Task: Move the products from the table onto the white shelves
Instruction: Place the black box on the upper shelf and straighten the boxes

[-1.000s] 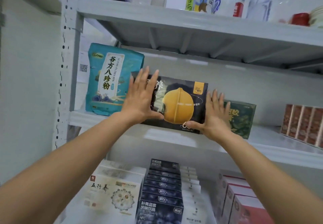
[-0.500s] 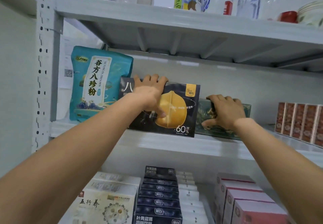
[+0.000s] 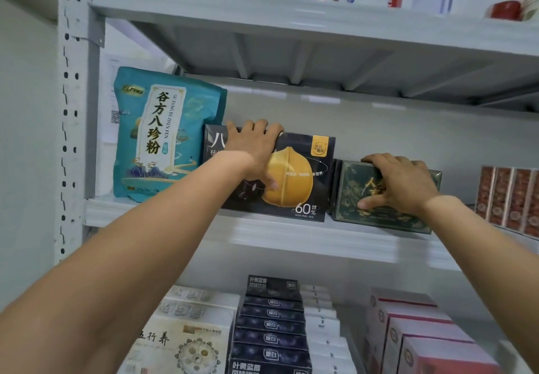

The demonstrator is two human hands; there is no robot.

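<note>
Left hand (image 3: 253,152) grips black box (image 3: 303,152), right hand (image 3: 405,184) seemingly green box (image 3: 348,195).

I read 谷方八珍粉 and GU FANG BA ZHEN FEN on the teal pouch (image 3: 163,131). The black box (image 3: 306,169) shows 八 at its top left and 60% at its lower right. The green box (image 3: 350,190) bears a gold 人. A paper (image 3: 112,87) carries a QR code. Below, the cream box (image 3: 186,341) says 五行养, and the dark boxes (image 3: 271,338) read 叶黄蓝莓.

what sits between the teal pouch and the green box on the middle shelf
The black box with the yellow picture, its top gripped by the left hand; head view shows it.
</note>
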